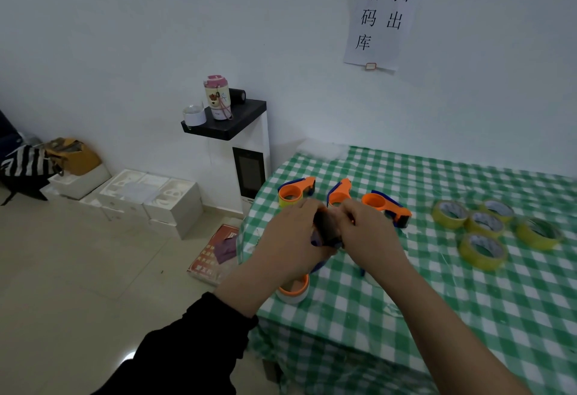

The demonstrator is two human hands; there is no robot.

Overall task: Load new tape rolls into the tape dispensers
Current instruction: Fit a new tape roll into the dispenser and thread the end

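both hands meet above the near left edge of the table (pixel 406 301), which is covered with a green checked cloth. the left hand (pixel 293 232) wraps curled fingers round the dark blue body of a tape dispenser (pixel 327 229), and the right hand (pixel 365 229) grips it from the other side, fingers curled and close together. the spot between the hands is blurred, so i cannot tell what the fingertips pinch. the dispenser's orange wheel (pixel 295 289) hangs below the left wrist. just beyond the hands, on the cloth, lie the far-left dispenser (pixel 296 190) with a yellowish roll on it, the middle dispenser (pixel 338 191) and the right dispenser (pixel 387 207). five yellow tape rolls (pixel 485 224) lie clustered well to the right. a white cabinet (pixel 253 144) stands by the wall.
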